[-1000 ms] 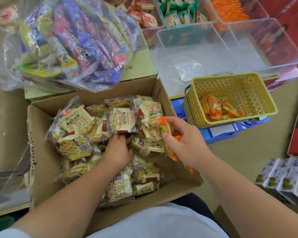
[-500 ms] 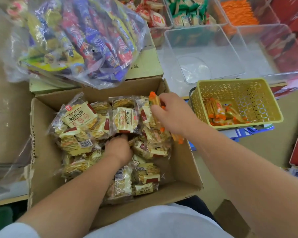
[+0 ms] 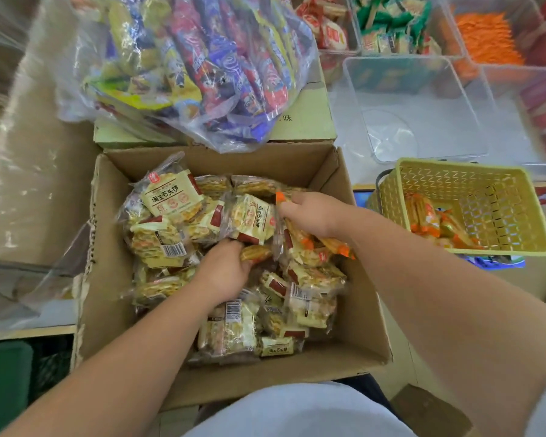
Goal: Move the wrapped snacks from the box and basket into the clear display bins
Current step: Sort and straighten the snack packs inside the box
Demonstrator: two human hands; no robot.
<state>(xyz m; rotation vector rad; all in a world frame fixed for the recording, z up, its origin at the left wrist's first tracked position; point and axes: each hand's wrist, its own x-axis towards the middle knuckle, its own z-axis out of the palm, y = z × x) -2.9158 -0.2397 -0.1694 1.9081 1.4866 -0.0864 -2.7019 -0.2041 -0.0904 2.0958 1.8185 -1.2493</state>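
Observation:
An open cardboard box in front of me holds several pale yellow wrapped biscuit packs. My left hand is down among them, fingers closed on a small orange-brown pack. My right hand is inside the box near its right wall, shut on a bunch of orange-ended snack sticks. A yellow plastic basket to the right holds a few more orange wrapped snacks. An empty clear bin stands behind the basket.
A big clear bag of blue, red and yellow packets lies on a closed carton behind the box. Farther bins hold red, green and orange snacks. Another clear bin sits at the far right. Clear plastic sheeting lies at left.
My right hand, holding the orange snack sticks, moved from the box's front right up and back, then settled among the packs. My left hand stayed in the box. The camera shifted forward.

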